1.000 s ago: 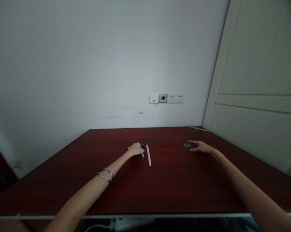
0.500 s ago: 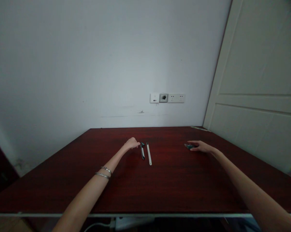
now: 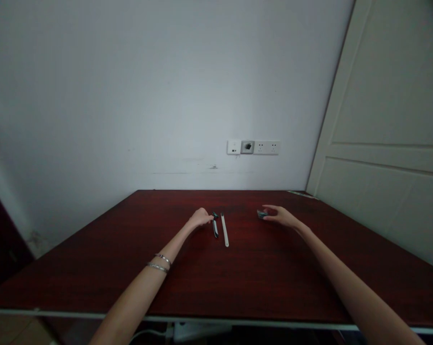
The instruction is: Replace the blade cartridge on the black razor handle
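Note:
My left hand (image 3: 201,217) is closed, its fingers curled under and its thumb tip at the head of a black-and-white razor (image 3: 215,228). Whether the fingers grip anything is hidden. Just right of the razor lies a long, thin whitish strip (image 3: 225,232) with a dark far end and a small hole at the near end. Farther right, my right hand (image 3: 280,215) pinches a small dark, partly clear item (image 3: 262,214) between thumb and fingers. Its exact kind is too small to tell.
The dark red wooden table (image 3: 187,282) meets a white wall with a row of sockets (image 3: 253,147). A pale panelled door (image 3: 389,191) stands along the right side. Below the front edge, a white cable and a white box (image 3: 202,330) show.
My right hand has moved left with the small item, closer to the strip. My left hand stays beside the razor. The view has shifted slightly.

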`<act>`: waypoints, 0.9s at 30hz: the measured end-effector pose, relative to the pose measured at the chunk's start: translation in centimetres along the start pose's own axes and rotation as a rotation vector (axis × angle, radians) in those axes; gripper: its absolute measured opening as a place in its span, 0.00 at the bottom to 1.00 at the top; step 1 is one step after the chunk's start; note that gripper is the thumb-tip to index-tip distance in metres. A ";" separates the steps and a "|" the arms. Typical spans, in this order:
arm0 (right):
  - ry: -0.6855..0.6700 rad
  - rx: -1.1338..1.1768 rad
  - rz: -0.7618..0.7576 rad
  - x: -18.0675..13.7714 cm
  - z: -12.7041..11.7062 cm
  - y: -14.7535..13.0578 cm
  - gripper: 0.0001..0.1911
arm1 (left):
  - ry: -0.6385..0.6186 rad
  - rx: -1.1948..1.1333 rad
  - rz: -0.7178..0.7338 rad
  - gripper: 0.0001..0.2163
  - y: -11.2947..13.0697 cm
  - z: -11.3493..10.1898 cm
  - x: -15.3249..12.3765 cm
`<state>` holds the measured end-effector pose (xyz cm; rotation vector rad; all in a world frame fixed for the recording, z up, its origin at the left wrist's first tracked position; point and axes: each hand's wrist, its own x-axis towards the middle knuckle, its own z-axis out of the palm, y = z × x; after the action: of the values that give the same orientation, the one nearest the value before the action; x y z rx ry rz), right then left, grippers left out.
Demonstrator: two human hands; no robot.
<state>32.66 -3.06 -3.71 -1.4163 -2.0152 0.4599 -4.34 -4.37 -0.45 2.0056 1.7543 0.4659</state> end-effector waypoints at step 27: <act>-0.109 0.009 -0.232 0.7 9.2 -8.2 0.38 | 0.024 0.147 -0.024 0.11 0.6 1.6 -1.2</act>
<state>20.59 -4.77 -5.42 -1.1554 -2.2286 0.4516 -3.15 -5.78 -1.42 2.0834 1.8738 0.3643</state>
